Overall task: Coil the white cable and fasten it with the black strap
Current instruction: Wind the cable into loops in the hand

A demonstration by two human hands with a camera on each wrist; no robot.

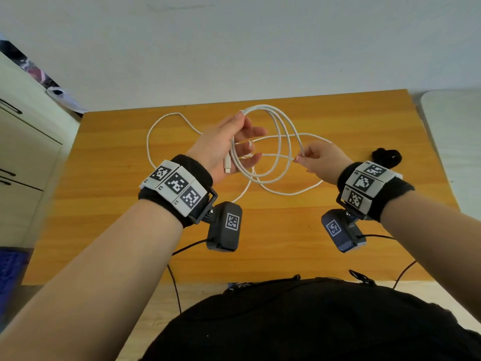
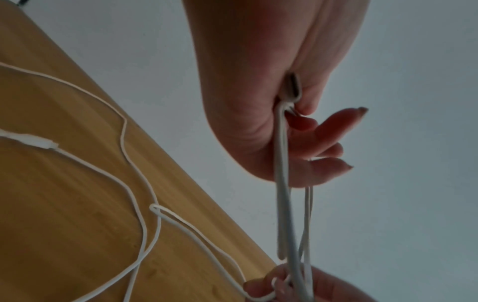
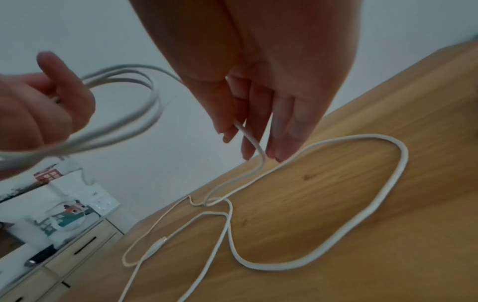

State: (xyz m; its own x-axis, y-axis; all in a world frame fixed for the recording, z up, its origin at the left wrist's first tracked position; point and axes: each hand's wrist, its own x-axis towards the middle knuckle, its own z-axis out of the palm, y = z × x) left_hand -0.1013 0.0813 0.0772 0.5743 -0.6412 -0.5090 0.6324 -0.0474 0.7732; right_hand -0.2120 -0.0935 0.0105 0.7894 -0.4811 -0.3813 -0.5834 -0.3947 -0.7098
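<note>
Left hand [image 1: 229, 142] raised above the wooden table [image 1: 260, 243], thumb up, other fingers spread loosely, several turns of the white cable [image 1: 279, 142] gathered against the palm. One connector [image 1: 227, 164] hanging down across the heel of that hand; in the left wrist view the same connector [image 2: 293, 87] pressed between thumb base and palm, strands running down from it toward the other hand. Right hand [image 1: 321, 158] just beside, lower and to the right, fingertips drawn together and pinching a single strand where it leaves the coil; in the right wrist view fingers [image 3: 258, 122] pointing down with the strand slipping out between them to the table.

Gathered loops hanging in the air between both hands, reaching from the left thumb tip round to below the wrists. Remaining slack lying loose on the table: one wide loop out to the left, one under the right hand, strands crossing near the middle. Second connector [image 3: 157, 244] flat on the wood at the free end, well apart from either hand.

Black strap [image 1: 386, 157] bunched on the table just past the right wrist, untouched.

Table in light orange-brown wood grain, far edge against a plain pale wall [image 1: 234, 48]. Cream cabinet [image 1: 23, 131] with dark drawer handles at left. Pale rounded surface [image 1: 455, 121] at right.
</note>
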